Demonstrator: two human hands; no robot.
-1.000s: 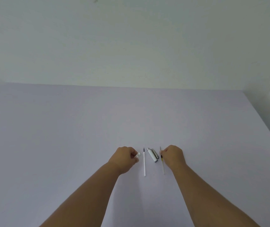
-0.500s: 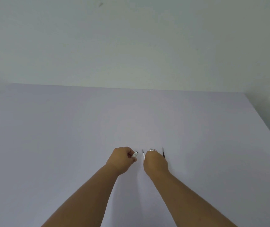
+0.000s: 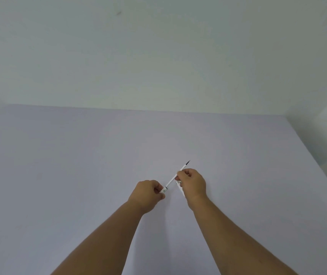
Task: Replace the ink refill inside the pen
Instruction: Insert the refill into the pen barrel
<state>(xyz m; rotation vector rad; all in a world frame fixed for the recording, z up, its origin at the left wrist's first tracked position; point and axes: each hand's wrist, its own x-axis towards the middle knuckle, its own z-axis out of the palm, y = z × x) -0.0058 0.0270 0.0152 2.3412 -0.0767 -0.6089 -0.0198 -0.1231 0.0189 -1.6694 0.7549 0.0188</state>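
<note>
Over the middle of the pale worktop, I held my two hands close together, just above the surface. My right hand had its grip closed on a thin white ink refill, pinching it partway along, so that its dark tip pointed up and away to the right. My left hand was curled in a tight grip around a small white pen piece, and the lower end of the refill met that piece at my fingertips. Whether the refill had gone inside it I could not tell. Under my right hand another white pen part lay on the worktop, mostly hidden by my fingers
</note>
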